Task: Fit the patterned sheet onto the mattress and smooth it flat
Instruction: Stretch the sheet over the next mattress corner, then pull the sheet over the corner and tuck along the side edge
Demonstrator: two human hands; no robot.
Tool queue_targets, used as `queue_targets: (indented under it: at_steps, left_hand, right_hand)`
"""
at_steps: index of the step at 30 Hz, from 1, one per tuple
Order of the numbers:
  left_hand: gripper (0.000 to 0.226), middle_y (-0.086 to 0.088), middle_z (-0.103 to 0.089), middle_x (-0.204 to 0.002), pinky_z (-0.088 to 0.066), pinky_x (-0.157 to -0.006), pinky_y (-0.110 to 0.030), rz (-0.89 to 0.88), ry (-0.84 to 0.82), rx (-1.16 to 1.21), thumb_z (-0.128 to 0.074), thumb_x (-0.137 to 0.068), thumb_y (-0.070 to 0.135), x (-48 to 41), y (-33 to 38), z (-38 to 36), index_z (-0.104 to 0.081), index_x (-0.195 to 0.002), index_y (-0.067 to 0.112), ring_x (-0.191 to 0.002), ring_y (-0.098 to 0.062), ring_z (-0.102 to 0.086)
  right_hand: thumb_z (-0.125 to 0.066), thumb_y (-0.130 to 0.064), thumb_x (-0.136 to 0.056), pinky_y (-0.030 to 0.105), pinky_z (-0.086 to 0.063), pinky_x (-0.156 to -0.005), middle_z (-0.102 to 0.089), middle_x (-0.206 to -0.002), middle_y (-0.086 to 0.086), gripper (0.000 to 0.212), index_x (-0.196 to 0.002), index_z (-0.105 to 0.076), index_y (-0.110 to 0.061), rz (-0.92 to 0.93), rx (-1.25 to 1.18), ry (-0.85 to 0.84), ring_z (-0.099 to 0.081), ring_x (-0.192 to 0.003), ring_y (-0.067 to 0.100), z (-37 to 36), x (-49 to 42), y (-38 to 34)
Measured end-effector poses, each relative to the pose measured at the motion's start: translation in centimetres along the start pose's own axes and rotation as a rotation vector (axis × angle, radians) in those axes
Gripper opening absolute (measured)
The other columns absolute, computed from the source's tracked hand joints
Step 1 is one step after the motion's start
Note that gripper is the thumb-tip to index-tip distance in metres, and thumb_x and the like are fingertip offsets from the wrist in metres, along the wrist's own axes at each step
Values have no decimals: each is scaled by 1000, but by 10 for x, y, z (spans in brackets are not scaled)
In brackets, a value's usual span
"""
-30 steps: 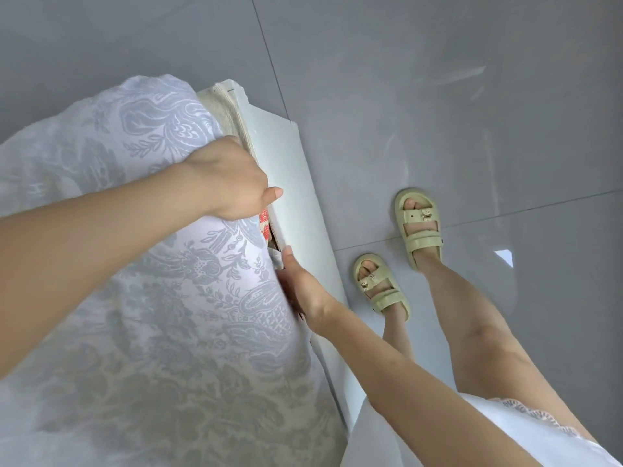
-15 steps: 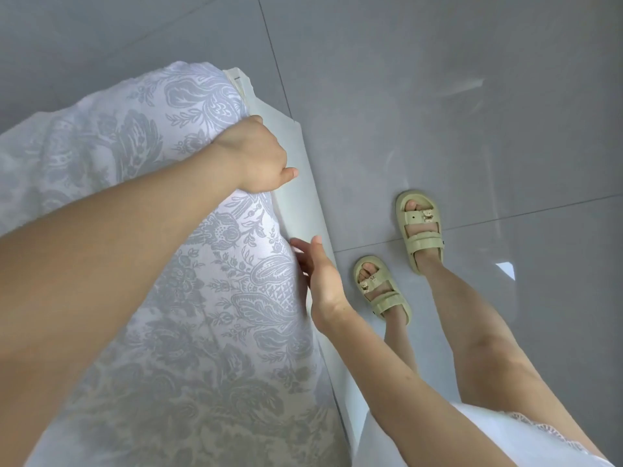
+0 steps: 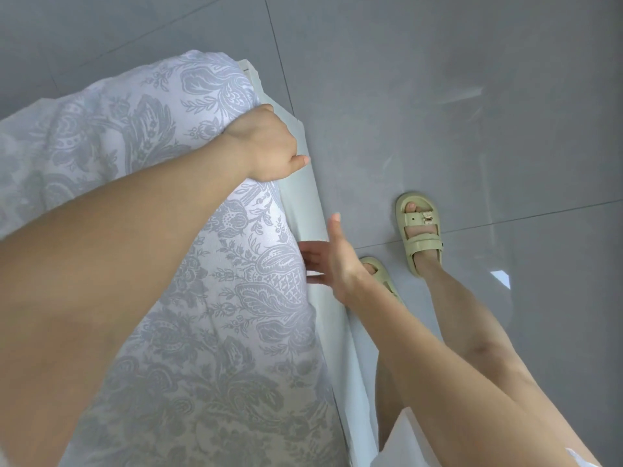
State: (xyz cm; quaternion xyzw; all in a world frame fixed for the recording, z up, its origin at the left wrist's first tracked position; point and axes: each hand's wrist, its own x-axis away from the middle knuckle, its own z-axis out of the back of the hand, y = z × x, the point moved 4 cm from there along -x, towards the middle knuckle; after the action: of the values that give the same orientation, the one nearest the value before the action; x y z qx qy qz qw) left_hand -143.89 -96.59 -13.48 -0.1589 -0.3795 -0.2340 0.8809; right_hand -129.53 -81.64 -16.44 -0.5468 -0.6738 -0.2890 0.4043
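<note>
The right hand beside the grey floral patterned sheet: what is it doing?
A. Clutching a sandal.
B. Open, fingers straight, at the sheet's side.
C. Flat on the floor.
B: the right hand holds its fingers straight at the side of the grey floral patterned sheet, curled round nothing.

Left arm extended; left hand (image 3: pixel 266 146) curled, gripping the patterned sheet (image 3: pixel 253 298). Right hand (image 3: pixel 332 261) flat, fingers straight, thumb raised.

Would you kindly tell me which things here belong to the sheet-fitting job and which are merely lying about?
Job in hand:
patterned sheet
left hand, gripping its edge
right hand, fingers straight at its side
white bed base

Just there:
green sandals, worn on the feet
grey tiled floor
</note>
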Motion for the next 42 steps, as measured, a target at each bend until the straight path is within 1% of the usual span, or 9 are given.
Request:
queue_targets:
  at_steps: [5, 8, 11, 14, 18, 22, 27, 38, 42]
  left_hand:
    - [43, -7, -66, -86, -33, -91, -36, -9, 224, 136, -30, -98, 39, 9, 3, 16, -55, -73, 15, -90, -28, -54]
    - [59, -10, -64, -81, -36, -91, -39, 59, 322, 210, -20, -93, 45, 20, 4, 25, -64, -78, 9, -86, -30, -53]
    - [67, -13, -64, -80, -36, -87, -40, 90, 425, 281, -15, -87, 46, 41, 3, 34, -68, -80, 6, -83, -32, -55]
    - [48, -15, -65, -81, -38, -83, -41, 159, 607, 333, -31, -92, 35, 72, -5, 42, -68, -82, 5, -81, -34, -56]
    - [36, -14, -65, -90, -39, -81, -42, 384, 673, 349, -40, -92, 27, 107, -16, 28, -69, -86, 6, -85, -35, -56]
    - [32, -14, -64, -115, -45, -89, -43, 413, 619, 455, -44, -90, 22, 123, -12, 12, -69, -100, 6, -104, -35, -57]
    - [28, -15, -64, -116, -47, -92, -43, 598, 625, 694, -49, -88, 14, 147, -15, 17, -68, -107, 4, -108, -36, -57]
    - [21, -16, -67, -103, -49, -77, -40, 1189, 504, 1014, -56, -86, 8, 242, -64, 9, -69, -102, 3, -95, -36, -60]
    - [27, -12, -62, -117, -43, -92, -38, 1412, 424, 1193, -51, -92, 17, 268, -87, -4, -65, -114, 9, -108, -31, -56]
  right_hand:
    - [-3, -66, -92, 38, -34, -108, -60, -131, 5, 82, -125, -58, -16, -12, -121, -121, -52, -124, 21, -10, 24, 43]
    - [-5, -67, -92, 33, -40, -101, -65, -124, 4, 79, -119, -62, -20, -83, 31, -90, -58, -116, 20, -25, 16, 44]
    - [-11, -63, -95, 32, -44, -94, -70, -110, 7, 76, -108, -68, -14, -11, -34, 129, -62, -106, 24, -10, 26, 48]
    - [-20, -54, -99, 33, -45, -90, -71, -101, 9, 68, -104, -67, -5, 52, -107, 402, -62, -101, 24, 11, 45, 84]
    - [-10, -60, -97, 33, -33, -110, -61, -129, -2, 71, -131, -55, -18, -174, -37, 54, -53, -121, 13, -12, 46, 108]
    - [-6, -60, -96, 38, -33, -106, -65, -120, 3, 78, -119, -63, -11, -183, 352, 185, -60, -105, 19, 3, 42, 55]
    - [-21, -53, -98, 37, -44, -86, -70, -89, 2, 61, -95, -67, -12, 129, 621, 366, -64, -80, 20, -3, 67, -40]
    - [-41, -28, -100, 26, -44, -67, -65, -77, 2, 30, -86, -63, -12, 481, 815, 177, -57, -67, 15, -137, 135, -243]
    - [-47, -23, -95, 29, -42, -67, -64, -71, 0, 23, -80, -62, -13, 437, 1006, 145, -56, -63, 15, -211, 123, -290]
